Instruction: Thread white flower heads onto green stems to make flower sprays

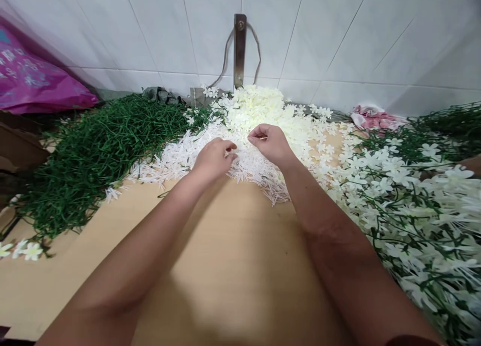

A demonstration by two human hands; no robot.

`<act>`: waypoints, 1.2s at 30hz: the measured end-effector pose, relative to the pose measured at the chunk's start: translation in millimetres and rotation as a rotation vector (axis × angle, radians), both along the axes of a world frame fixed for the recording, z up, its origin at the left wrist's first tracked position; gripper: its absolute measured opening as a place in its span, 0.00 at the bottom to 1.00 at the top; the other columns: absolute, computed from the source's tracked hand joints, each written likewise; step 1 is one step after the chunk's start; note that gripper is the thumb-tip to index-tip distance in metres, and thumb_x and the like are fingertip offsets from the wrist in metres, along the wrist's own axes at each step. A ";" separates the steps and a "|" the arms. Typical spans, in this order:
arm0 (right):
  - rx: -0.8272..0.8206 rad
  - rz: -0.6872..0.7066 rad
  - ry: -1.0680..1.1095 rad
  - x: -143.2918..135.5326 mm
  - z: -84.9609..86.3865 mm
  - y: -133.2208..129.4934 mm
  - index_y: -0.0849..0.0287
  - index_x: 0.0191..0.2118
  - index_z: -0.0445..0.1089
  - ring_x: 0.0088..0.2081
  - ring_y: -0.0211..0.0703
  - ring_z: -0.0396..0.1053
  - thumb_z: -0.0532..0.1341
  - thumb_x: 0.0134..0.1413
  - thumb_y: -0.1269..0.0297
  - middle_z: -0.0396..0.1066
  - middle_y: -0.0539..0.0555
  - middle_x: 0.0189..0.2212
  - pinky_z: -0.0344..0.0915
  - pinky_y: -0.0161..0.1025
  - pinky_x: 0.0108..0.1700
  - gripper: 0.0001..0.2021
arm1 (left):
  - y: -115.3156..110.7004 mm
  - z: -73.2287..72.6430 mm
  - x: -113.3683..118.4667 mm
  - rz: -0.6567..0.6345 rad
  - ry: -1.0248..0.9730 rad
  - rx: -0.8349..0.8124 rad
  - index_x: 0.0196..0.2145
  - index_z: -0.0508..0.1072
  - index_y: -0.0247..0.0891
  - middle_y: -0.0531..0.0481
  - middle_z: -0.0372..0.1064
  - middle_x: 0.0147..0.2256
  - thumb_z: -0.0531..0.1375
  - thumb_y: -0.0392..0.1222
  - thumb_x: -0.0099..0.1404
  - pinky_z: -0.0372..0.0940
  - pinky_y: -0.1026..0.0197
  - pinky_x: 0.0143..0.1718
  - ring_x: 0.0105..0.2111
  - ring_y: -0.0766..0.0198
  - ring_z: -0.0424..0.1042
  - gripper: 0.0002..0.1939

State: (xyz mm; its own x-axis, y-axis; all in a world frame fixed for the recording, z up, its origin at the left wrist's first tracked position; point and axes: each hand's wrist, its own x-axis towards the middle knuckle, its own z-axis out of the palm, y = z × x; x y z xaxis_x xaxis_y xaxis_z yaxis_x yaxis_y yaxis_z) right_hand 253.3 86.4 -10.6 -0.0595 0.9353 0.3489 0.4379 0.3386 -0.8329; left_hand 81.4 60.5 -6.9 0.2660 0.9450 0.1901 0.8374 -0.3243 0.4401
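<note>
Left hand (212, 158), fingers parted; right hand (273, 144), pinched together, contents indiscernible; white sprigs (248, 166), cream blossoms (259, 105), green stems (108, 135) heaped by kind, presumably for easy reach.

too small to tell whether my right grip (273, 144) pinches anything. magenta bag (41, 77) cut off by left edge; white-flowered stems (396, 174) run off the right.
</note>
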 end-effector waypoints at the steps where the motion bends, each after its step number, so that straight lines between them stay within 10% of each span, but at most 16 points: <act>1: 0.017 -0.012 -0.030 1.8 -0.4 0.7 0.61 0.27 0.68 0.31 0.38 0.66 0.60 0.47 0.71 0.69 0.51 0.26 0.63 0.41 0.39 0.02 | 3.2 -2.2 6.5 0.002 0.048 0.012 0.45 0.74 0.38 0.43 0.70 0.44 0.57 0.43 0.60 0.61 0.57 0.42 0.41 0.56 0.69 0.16; 6: 0.041 0.061 -0.374 0.6 -3.9 -2.5 0.61 0.35 0.71 0.40 0.46 0.66 0.66 0.42 0.68 0.70 0.56 0.36 0.62 0.46 0.44 0.10 | 12.0 -7.4 18.1 0.025 0.148 0.028 0.36 0.76 0.39 0.44 0.74 0.36 0.56 0.42 0.60 0.60 0.56 0.37 0.37 0.54 0.71 0.11; 12: -0.008 -0.051 -0.651 2.2 -0.6 -5.4 0.62 0.30 0.72 0.44 0.54 0.63 0.61 0.48 0.75 0.67 0.60 0.35 0.60 0.50 0.44 0.03 | 18.9 4.7 -1.6 0.166 -0.192 -0.020 0.30 0.76 0.37 0.48 0.73 0.27 0.58 0.41 0.57 0.58 0.60 0.31 0.28 0.61 0.68 0.08; 19: 0.050 0.110 -0.237 -7.1 14.7 -14.6 0.61 0.33 0.69 0.37 0.42 0.66 0.64 0.49 0.66 0.71 0.56 0.34 0.63 0.43 0.41 0.06 | 11.8 14.8 2.8 0.183 -0.689 -0.195 0.19 0.66 0.34 0.54 0.64 0.17 0.58 0.34 0.57 0.57 0.66 0.26 0.19 0.71 0.62 0.10; 29: -0.062 0.175 0.042 -19.0 5.0 -9.4 0.60 0.26 0.64 0.26 0.33 0.60 0.61 0.48 0.72 0.66 0.48 0.24 0.59 0.36 0.33 0.05 | 19.0 5.5 4.1 0.167 -0.729 -0.127 0.17 0.61 0.37 0.56 0.58 0.15 0.55 0.38 0.62 0.51 0.66 0.22 0.17 0.72 0.56 0.17; 36: -0.120 0.064 0.198 -3.7 9.6 -0.9 0.59 0.25 0.60 0.25 0.32 0.59 0.57 0.51 0.75 0.62 0.47 0.22 0.58 0.36 0.31 0.07 | 28.6 7.1 6.5 0.233 -0.689 -0.055 0.27 0.69 0.34 0.56 0.63 0.23 0.59 0.32 0.56 0.54 0.66 0.27 0.23 0.71 0.59 0.02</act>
State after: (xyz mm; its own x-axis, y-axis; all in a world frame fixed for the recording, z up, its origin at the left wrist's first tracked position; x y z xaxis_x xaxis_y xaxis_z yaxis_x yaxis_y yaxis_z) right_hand 249.6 85.6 -1.0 -0.0618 0.9673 0.2460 0.2432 0.2536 -0.9362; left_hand 88.0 89.1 0.1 -0.1065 0.9755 0.1924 0.4089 -0.1334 0.9028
